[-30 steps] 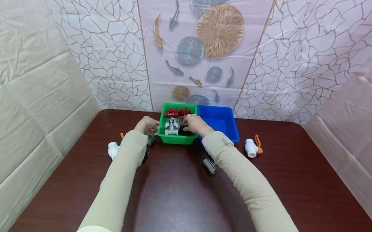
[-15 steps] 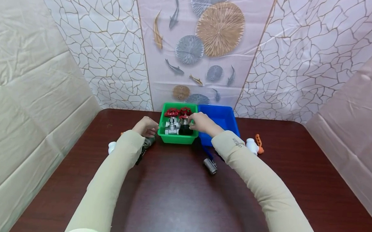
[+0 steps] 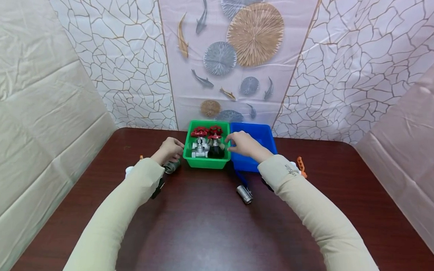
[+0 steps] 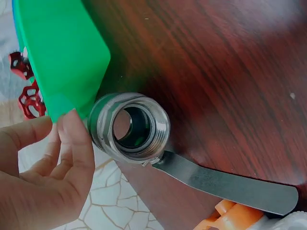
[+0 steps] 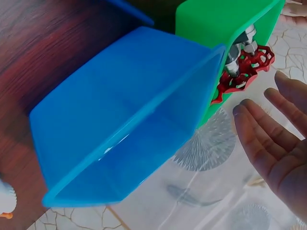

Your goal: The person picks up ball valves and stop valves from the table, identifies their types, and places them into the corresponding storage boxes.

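Inside the green bin (image 3: pixel 207 163) lie several gate valves with red handwheels. One valve body is silver (image 3: pixel 200 147), another is black (image 3: pixel 216 150). My left hand (image 3: pixel 168 149) is at the bin's left side, its fingertips close to the wall; whether they touch cannot be told. Below that hand stands a metal ball valve (image 4: pixel 129 127) with a dark lever (image 4: pixel 225 187). My right hand (image 3: pixel 244 144) hovers by the green bin's right rim, over the blue bin (image 5: pixel 120 91), fingers spread loosely and holding nothing.
A metal ball valve (image 3: pixel 244 194) with a blue lever lies in front of the blue bin. A white valve with an orange handle (image 3: pixel 301 165) sits at the right, partly behind my sleeve. Another white valve (image 3: pixel 129 171) is mostly hidden by my left sleeve.
My right hand has come away from the black valve in the green bin and moved right, over the blue bin. My left hand has shifted slightly left, uncovering more of the metal ball valve.
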Available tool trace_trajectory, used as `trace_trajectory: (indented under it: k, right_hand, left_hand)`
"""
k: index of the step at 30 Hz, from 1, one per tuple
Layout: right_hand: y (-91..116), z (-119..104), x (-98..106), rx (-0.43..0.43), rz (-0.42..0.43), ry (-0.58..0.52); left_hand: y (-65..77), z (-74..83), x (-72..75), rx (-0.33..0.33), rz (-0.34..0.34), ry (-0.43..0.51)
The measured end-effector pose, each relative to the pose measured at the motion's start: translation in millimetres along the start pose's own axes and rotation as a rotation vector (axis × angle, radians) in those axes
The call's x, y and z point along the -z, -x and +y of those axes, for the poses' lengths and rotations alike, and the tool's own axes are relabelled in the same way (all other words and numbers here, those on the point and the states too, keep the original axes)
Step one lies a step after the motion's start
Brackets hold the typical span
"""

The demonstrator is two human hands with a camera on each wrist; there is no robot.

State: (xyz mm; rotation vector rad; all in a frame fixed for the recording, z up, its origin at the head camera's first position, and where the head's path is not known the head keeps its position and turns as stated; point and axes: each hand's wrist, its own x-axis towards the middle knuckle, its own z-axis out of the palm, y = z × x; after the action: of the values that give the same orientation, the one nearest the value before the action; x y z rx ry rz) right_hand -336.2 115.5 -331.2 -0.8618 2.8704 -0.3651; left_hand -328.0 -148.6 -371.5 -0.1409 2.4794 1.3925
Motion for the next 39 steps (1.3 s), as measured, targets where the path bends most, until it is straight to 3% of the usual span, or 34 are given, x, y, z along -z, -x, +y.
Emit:
trace_trajectory:
  k: [5, 15, 20, 26, 39]
  right_hand:
    - [11.4, 7.1, 3.4, 0.03, 0.029, 0.015]
    - [38.2, 23.4, 1.9, 0.055, 0.111, -0.036]
    - [55.4, 34.4, 5.1, 0.072, 0.164, -0.046]
    - [71.9, 47.4, 10.0, 0.03, 0.197, -0.065]
    - [95.1, 68.1, 3.6, -0.004, 0.256, -0.09]
  left_hand:
    - [3.8, -9.6, 2.7, -0.068, 0.021, -0.109]
    - [4.6, -24.4, 9.1, -0.255, 0.008, -0.119]
    - [10.1, -27.1, 12.8, -0.339, 0.073, -0.182]
    - [17.7, -33.4, 24.4, -0.434, 0.133, -0.211]
    - [29.2, -56.6, 44.0, -0.48, 0.239, -0.336]
